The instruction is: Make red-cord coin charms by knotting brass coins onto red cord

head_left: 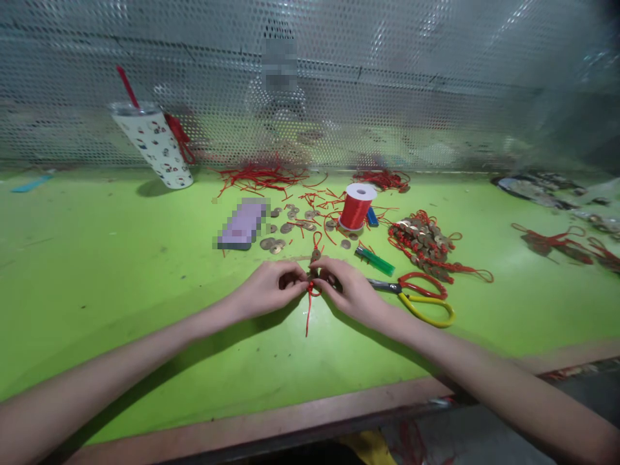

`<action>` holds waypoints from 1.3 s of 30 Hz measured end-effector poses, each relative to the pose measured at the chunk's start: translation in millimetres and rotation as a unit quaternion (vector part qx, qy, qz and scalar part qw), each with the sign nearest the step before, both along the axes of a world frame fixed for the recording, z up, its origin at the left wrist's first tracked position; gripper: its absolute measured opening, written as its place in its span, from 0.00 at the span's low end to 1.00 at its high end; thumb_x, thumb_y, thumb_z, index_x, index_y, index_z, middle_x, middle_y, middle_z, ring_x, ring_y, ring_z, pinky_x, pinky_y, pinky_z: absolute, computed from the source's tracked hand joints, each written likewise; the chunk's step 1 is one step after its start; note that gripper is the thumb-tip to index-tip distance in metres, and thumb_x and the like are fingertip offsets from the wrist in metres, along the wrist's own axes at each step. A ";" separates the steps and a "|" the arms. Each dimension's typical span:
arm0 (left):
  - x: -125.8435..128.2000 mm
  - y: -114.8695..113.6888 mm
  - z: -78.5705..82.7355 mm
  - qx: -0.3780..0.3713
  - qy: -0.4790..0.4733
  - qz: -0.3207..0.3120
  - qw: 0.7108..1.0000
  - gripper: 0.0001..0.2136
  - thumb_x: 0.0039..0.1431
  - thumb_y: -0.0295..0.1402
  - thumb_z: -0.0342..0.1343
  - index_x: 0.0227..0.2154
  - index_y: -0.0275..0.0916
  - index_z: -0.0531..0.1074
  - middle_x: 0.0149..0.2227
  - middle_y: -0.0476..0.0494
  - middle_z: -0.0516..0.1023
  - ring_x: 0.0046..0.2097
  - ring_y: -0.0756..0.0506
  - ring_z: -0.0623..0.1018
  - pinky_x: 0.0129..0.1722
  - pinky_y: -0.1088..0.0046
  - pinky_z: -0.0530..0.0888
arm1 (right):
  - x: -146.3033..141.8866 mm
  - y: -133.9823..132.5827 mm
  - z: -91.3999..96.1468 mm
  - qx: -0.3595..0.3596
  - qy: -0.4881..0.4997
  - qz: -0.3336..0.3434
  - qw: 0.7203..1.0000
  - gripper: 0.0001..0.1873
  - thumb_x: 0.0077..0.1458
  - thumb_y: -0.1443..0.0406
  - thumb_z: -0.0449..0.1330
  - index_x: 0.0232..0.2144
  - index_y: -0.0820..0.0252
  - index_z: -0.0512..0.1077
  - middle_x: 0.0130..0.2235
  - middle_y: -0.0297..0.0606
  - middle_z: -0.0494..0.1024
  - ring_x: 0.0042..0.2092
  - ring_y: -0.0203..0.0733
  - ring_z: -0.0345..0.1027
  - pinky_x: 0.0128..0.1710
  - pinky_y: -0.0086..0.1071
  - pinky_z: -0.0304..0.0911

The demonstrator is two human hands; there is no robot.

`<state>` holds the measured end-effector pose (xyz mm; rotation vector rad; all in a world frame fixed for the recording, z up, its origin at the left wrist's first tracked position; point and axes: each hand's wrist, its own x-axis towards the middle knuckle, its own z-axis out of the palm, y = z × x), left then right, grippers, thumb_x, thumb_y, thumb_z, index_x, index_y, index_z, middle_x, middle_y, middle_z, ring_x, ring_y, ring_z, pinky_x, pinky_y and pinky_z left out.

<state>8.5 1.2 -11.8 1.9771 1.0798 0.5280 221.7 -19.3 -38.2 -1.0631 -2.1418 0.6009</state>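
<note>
Both my hands meet over the green table. My left hand [274, 285] pinches a red cord [309, 313] strung with coins, its fingers closed at the knot. From the other side my right hand [346, 287] grips the same piece with thumb and fingertips. A coin [316, 255] and a cord loop stick out beyond my fingers, and a loose tail hangs toward me. My fingertips hide part of the knot. Just right of my right hand lie scissors [402, 287] with one red and one yellow handle, and a green lighter [375, 261].
Loose coins [274, 245] and red cord scraps [264, 177] lie ahead, near a phone [242, 223]. A red cord spool [356, 208] stands upright beside a blue object [372, 216]. Finished-looking coin strings [423, 242] are piled right. A tumbler [155, 145] stands by the perforated metal screen [217, 84].
</note>
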 end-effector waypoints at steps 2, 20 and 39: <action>2.0 0.5 -2.9 0.004 -0.002 0.008 1.000 0.11 0.59 0.38 0.57 0.31 0.35 0.77 0.24 0.48 0.75 0.27 0.49 0.70 0.27 0.74 0.64 | 0.1 0.9 -0.8 0.012 -0.002 0.006 1.000 0.08 0.66 0.68 0.57 0.47 0.60 0.71 0.45 0.47 0.80 0.45 0.47 0.73 0.46 0.40 0.67; 7.3 -0.3 -3.9 0.019 0.037 0.052 0.998 0.07 0.54 0.34 0.57 0.28 0.36 0.76 0.22 0.50 0.73 0.25 0.49 0.68 0.25 0.74 0.61 | -0.5 0.8 -6.1 0.038 -0.024 0.014 0.999 0.09 0.67 0.68 0.56 0.49 0.59 0.71 0.47 0.47 0.80 0.48 0.50 0.73 0.49 0.44 0.68; 3.0 2.1 -3.8 -0.019 0.000 0.030 0.999 0.10 0.53 0.34 0.56 0.30 0.33 0.79 0.24 0.47 0.74 0.27 0.49 0.68 0.27 0.74 0.63 | -1.7 1.0 -2.3 0.033 -0.035 0.015 0.999 0.07 0.67 0.68 0.56 0.47 0.60 0.70 0.45 0.47 0.80 0.45 0.49 0.73 0.46 0.41 0.67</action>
